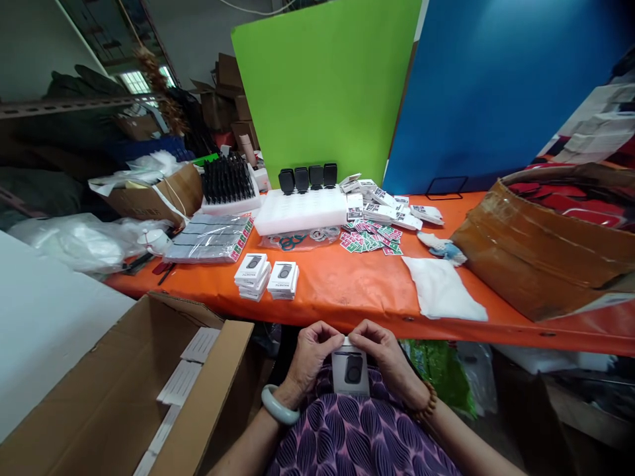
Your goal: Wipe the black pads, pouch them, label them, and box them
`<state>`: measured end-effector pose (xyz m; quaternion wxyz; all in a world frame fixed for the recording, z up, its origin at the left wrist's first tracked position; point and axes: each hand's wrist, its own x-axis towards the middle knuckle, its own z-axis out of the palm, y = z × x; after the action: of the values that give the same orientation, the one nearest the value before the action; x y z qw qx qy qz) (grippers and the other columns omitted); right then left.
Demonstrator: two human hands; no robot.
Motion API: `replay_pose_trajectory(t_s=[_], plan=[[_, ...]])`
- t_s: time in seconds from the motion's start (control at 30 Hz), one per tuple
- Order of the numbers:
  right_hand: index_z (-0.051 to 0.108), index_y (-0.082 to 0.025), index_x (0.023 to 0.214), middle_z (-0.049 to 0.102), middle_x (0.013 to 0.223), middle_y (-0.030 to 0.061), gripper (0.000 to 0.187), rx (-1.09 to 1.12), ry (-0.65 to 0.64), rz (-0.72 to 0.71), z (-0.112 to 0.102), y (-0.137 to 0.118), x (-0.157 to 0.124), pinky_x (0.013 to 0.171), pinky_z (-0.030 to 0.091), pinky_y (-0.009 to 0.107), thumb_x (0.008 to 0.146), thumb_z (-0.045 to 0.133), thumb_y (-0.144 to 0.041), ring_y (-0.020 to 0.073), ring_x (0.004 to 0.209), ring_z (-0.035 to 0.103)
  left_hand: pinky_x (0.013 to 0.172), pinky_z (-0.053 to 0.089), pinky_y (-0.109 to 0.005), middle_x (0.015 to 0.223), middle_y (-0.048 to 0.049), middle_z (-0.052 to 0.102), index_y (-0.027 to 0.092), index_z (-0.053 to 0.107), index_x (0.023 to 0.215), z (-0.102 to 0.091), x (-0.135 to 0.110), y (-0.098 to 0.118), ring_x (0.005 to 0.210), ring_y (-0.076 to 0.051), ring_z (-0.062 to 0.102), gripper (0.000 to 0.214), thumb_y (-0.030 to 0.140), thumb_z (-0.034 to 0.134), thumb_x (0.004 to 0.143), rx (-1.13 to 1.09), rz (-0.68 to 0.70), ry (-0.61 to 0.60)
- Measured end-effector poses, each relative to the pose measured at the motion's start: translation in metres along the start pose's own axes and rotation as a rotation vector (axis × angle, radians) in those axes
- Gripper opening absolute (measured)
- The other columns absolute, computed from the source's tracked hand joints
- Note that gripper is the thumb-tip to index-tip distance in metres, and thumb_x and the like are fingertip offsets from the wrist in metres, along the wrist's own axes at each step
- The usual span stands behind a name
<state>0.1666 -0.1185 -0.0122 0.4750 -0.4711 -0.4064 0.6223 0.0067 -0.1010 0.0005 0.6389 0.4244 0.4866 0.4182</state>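
I hold a small white product box (350, 372) with a dark device printed on its front, low over my lap, just below the orange table's front edge (347, 320). My left hand (310, 354) pinches its upper left corner. On the upper right corner my right hand (384, 354) pinches the box too. Both hands have their fingers curled on the box top. Two short stacks of the same white boxes (268, 277) stand on the table ahead of my hands.
An open cardboard carton (149, 396) with white boxes in rows stands at my lower left. A white foam tray (302, 208) bears black devices (307, 178). Small coloured cards (372, 238), a white cloth (441, 287) and a big brown carton (540, 244) lie to the right.
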Motion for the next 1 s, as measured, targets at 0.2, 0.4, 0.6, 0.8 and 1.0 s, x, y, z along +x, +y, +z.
replay_pose_trajectory(t_s=[0.2,0.4,0.6,0.8,1.0], plan=[[0.058,-0.016,0.069,0.053,0.065,-0.0026,0.031,-0.036,-0.032,0.049,-0.003,0.005,0.007,0.061,0.035,0.024,0.076,0.069,-0.044,0.0114,0.063,0.044,0.060,0.040,-0.023,0.063,0.0008,0.063,0.014,0.067,0.067,-0.011,0.004,-0.004,0.060,-0.011,0.051,0.021,0.034,0.073,0.069,0.188,0.006,-0.032],[0.062,-0.017,0.071,0.056,0.068,-0.0009,0.032,-0.109,-0.105,0.074,-0.007,0.011,0.016,0.062,0.039,0.025,0.079,0.066,-0.048,0.0128,0.065,0.049,0.064,0.042,-0.026,0.070,-0.0008,0.065,0.014,0.067,0.073,-0.021,0.008,-0.013,0.066,-0.013,0.056,0.020,0.029,0.077,0.065,0.182,-0.044,-0.061],[0.069,-0.020,0.091,0.067,0.082,0.0032,0.035,-0.116,-0.185,0.123,-0.017,0.037,0.029,0.065,0.046,0.028,0.071,0.074,-0.048,0.0173,0.073,0.059,0.059,0.039,-0.024,0.066,0.0000,0.061,0.014,0.062,0.072,-0.023,0.020,-0.022,0.061,-0.011,0.050,0.018,0.027,0.073,0.067,0.179,-0.098,-0.035],[0.062,-0.019,0.083,0.062,0.066,-0.0011,0.038,-0.058,-0.207,0.214,-0.007,0.010,0.065,0.050,0.040,0.024,0.067,0.076,-0.050,0.0123,0.055,0.053,0.058,0.043,-0.022,0.072,0.0010,0.059,0.017,0.055,0.085,-0.024,0.034,-0.014,0.063,-0.011,0.053,0.028,0.035,0.071,0.072,0.043,-0.025,0.069],[0.062,-0.017,0.081,0.063,0.065,0.0000,0.036,-0.012,-0.157,0.035,0.041,-0.040,0.129,0.050,0.041,0.024,0.067,0.076,-0.047,0.0111,0.054,0.051,0.072,0.050,-0.026,0.088,-0.0028,0.062,0.019,0.053,0.096,-0.054,0.036,0.006,0.078,-0.014,0.060,0.034,0.047,0.065,0.079,-0.055,0.109,0.472]])
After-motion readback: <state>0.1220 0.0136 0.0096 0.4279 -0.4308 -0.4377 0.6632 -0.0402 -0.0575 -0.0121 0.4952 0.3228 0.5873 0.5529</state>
